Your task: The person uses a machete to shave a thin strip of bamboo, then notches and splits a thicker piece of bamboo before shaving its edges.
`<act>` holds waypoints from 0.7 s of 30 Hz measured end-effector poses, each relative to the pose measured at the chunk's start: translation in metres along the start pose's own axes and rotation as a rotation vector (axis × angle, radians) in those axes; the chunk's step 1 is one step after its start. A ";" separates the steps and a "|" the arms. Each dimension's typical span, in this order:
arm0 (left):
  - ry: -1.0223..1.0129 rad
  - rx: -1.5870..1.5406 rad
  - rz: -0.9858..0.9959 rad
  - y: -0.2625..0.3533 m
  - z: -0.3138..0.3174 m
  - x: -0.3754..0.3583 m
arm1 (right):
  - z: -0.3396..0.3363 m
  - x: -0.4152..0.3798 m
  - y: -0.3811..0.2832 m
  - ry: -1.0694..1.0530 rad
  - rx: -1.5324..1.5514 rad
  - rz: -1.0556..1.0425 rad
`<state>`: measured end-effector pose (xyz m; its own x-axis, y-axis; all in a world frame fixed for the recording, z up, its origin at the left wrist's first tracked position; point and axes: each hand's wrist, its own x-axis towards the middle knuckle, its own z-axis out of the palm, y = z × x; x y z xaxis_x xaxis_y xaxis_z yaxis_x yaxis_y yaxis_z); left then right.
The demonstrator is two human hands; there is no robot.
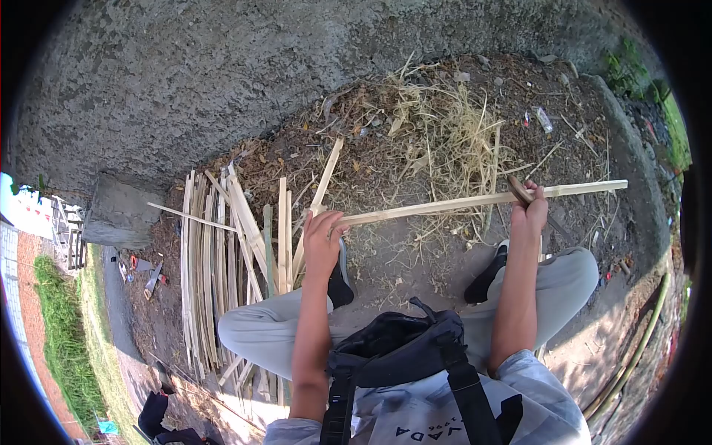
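A long pale bamboo strip (430, 206) lies crosswise in front of me, above my knees. My left hand (322, 233) is closed around its left end. Further along, my right hand (529, 208) grips what looks like a knife with a brown handle (520, 191), held against the strip. The strip's right end sticks out beyond that hand. The knife's blade is mostly hidden or too thin to make out clearly.
Many bamboo strips (199, 282) lie bundled on the ground to my left. Thin shavings (460, 141) are heaped ahead, before a rough concrete wall (222, 74). A handsaw (153, 280) lies far left, a plastic bottle (544, 120) ahead right. Part of another person (167, 423) shows lower left.
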<state>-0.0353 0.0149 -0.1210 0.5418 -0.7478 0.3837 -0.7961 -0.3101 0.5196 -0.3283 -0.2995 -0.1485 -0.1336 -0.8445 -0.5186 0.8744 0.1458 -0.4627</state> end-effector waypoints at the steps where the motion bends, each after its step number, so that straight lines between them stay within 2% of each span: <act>1: 0.014 -0.038 -0.015 -0.003 0.001 0.001 | 0.000 0.002 0.000 0.000 0.001 0.001; 5: 0.034 -0.128 -0.017 -0.010 0.003 0.000 | 0.000 0.001 -0.002 0.013 0.006 0.006; 8: 0.081 -0.183 -0.094 -0.011 0.011 -0.005 | 0.002 -0.001 -0.002 0.020 0.006 0.004; 11: 0.114 -0.143 0.004 -0.007 0.010 -0.005 | 0.001 0.001 -0.002 0.013 0.007 -0.003; 14: 0.046 -0.109 -0.032 -0.004 0.010 -0.006 | 0.002 0.001 -0.002 0.016 0.004 -0.009; 21: 0.039 0.075 -0.044 0.003 0.014 -0.006 | 0.000 0.001 0.000 -0.018 -0.033 -0.022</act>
<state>-0.0446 0.0104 -0.1326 0.5853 -0.7099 0.3917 -0.7886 -0.3861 0.4787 -0.3288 -0.3004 -0.1495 -0.1444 -0.8566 -0.4954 0.8556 0.1434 -0.4974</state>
